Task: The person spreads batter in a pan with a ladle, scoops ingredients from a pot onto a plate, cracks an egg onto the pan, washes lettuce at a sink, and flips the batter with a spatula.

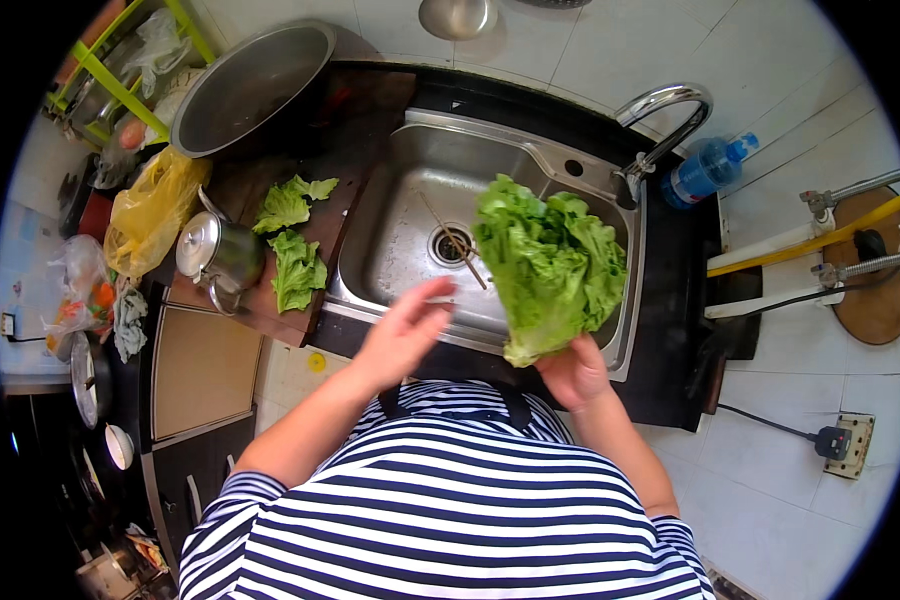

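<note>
My right hand (576, 373) holds a head of green leaf lettuce (551, 262) by its base, over the right part of a stainless steel sink (397, 217). Empty, with its fingers apart, my left hand (412, 326) is above the sink's front edge, to the left of the lettuce. Loose lettuce leaves (298, 270) lie on the dark brown board left of the sink. Thin brown sticks (450, 240) rest in the sink across the drain (451, 244). The palm side of my right hand is partly hidden by the lettuce.
A chrome faucet (675, 97) rises at the sink's back right corner, beside a blue plastic bottle (709, 172). Left of the leaves stand a metal pot with a lid (221, 251) and a yellow plastic bag (154, 214). A large metal basin (255, 90) sits behind them.
</note>
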The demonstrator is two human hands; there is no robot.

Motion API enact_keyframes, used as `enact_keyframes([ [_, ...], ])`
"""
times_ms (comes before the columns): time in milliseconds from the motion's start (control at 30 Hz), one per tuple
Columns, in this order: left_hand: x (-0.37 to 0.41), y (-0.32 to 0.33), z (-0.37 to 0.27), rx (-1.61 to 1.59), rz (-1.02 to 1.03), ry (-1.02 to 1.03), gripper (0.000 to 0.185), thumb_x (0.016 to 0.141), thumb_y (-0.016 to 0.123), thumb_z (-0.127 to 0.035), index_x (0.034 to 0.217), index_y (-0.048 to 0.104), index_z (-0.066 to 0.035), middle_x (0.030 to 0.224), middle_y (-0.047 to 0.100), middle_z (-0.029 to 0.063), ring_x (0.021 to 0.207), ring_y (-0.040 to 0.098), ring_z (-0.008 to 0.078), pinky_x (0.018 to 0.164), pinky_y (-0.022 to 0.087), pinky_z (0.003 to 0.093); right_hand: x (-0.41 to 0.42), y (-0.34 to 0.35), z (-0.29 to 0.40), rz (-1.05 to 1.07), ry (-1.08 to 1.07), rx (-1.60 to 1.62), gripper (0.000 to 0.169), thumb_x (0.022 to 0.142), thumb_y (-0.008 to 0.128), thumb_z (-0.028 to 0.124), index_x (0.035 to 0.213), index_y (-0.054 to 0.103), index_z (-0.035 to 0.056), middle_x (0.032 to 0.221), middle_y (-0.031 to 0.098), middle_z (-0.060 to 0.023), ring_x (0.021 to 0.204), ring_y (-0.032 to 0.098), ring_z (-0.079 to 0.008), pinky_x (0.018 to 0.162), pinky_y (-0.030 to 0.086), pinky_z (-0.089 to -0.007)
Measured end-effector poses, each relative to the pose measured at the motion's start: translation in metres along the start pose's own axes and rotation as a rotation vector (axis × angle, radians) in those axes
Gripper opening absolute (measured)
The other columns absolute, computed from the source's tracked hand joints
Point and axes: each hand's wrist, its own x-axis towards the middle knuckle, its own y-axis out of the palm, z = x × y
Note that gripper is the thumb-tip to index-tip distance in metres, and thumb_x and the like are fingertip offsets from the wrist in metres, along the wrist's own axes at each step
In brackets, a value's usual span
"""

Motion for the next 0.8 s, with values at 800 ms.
enact_keyframes([
  [800,0.047,0.083,-0.038,0.436,-0.101,0.195,0.035,0.077,0.054,0.001,0.111,0.051,-0.001,0.101,0.062,0.0130,0.091,0.061,0.0204,0.071,0.049,0.0301,-0.001,0.042,-0.006,-0.380,-0.675,-0.770,0.042,0.075,0.066,0.001,0.113,0.047,0.0012,0.108,0.056,-0.0070,0.095,0.056,-0.0176,0.081,0.048,-0.0299],
])
